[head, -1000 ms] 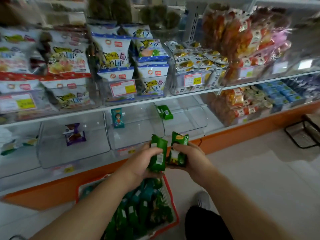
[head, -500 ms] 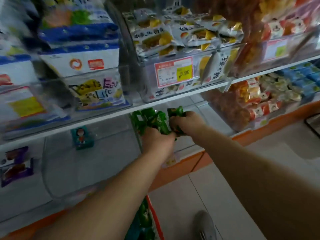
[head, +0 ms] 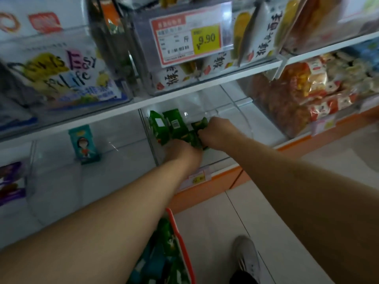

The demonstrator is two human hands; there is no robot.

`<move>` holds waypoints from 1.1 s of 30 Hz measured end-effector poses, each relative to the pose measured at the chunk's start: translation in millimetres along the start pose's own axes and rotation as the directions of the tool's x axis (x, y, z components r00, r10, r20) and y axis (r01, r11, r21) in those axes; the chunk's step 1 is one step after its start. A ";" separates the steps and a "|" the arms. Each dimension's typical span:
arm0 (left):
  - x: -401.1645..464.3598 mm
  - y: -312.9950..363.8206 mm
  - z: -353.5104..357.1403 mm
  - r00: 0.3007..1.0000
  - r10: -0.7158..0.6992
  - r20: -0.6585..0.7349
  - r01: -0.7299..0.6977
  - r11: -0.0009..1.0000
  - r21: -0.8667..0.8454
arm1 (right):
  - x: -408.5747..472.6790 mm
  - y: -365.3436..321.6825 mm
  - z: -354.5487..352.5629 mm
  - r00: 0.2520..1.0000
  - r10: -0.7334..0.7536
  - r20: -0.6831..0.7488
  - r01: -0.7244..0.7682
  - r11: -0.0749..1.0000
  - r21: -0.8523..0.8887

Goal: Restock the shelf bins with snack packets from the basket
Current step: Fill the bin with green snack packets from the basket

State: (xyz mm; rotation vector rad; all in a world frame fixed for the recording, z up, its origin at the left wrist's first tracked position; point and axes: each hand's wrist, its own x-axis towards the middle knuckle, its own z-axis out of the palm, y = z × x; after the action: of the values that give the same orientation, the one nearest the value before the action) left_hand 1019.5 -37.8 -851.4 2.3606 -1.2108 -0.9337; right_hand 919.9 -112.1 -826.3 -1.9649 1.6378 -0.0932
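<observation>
Both arms are stretched into the clear bin [head: 235, 119] on the lower shelf, right under the white shelf edge [head: 184, 99]. The green snack packets [head: 171, 126] are bunched at the bin's left side, a few stood upright against the clear wall with their white barcode labels facing out. The left hand [head: 180, 150] is pressed in among them with its grip closed around the lower packets, though the fingers are buried in the green so it's hard to say exactly how many are held. The right hand [head: 217, 132] is just beside it, grip clamped on one packet's edge, knuckles up.

The neighbouring bin on the left [head: 61, 181] holds a single teal packet [head: 84, 144] with a cartoon figure on it, stood upright, well apart from the hands. Purple packets [head: 10, 181] are glimpsed at the far left edge, pretty blurred.

On the upper shelf, a red and yellow price tag [head: 190, 37] marked 9.90 is stuck on a bin front. Orange-red snack bags [head: 297, 93] are piled in the bin to the right.

Down on the floor, the red-rimmed basket [head: 180, 242] is seen under the left forearm, with more green packets in it. A grey shoe [head: 246, 257] is planted near it.
</observation>
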 end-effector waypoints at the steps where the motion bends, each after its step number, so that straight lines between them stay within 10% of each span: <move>1: -14.9 -1.4 -8.2 1.000 0.012 -0.011 -0.012 1.000 0.016 | -14.0 -0.2 -4.0 0.998 -0.024 -0.053 0.024 1.000 0.002; 7: -118.3 -27.3 -53.1 0.908 0.385 -0.164 -0.400 0.914 -0.070 | -134.5 -12.9 -8.1 0.918 -0.222 -0.329 0.271 0.956 0.111; 15: -217.3 -166.8 -69.4 0.993 0.116 0.021 -0.115 0.993 -0.038 | -266.0 -21.2 55.6 0.965 -0.102 0.242 0.077 0.991 0.111; 22: -272.2 -241.2 -23.2 0.933 0.035 0.358 -0.089 0.987 0.136 | -335.7 -15.9 141.6 0.791 -0.087 0.606 0.203 0.971 -0.125; 26: -301.2 -263.0 13.2 0.823 0.068 0.563 -0.169 0.977 0.129 | -385.1 -0.5 202.8 0.533 0.051 0.844 0.241 0.948 -0.210; 30: -296.7 -277.0 25.9 0.894 0.095 0.438 -0.129 0.990 0.049 | -380.8 7.8 226.7 0.580 -0.010 0.815 0.321 0.922 -0.217; 33: -267.1 -246.4 1.7 0.970 0.122 0.209 -0.110 0.992 -0.068 | -328.3 -13.0 191.6 0.786 -0.031 0.617 0.135 0.983 -0.122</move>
State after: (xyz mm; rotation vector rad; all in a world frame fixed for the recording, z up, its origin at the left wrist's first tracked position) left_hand 1051.7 323.1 -880.4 2.1633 -1.3662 -1.1888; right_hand 927.8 264.2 -881.2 -1.8992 1.1458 0.6097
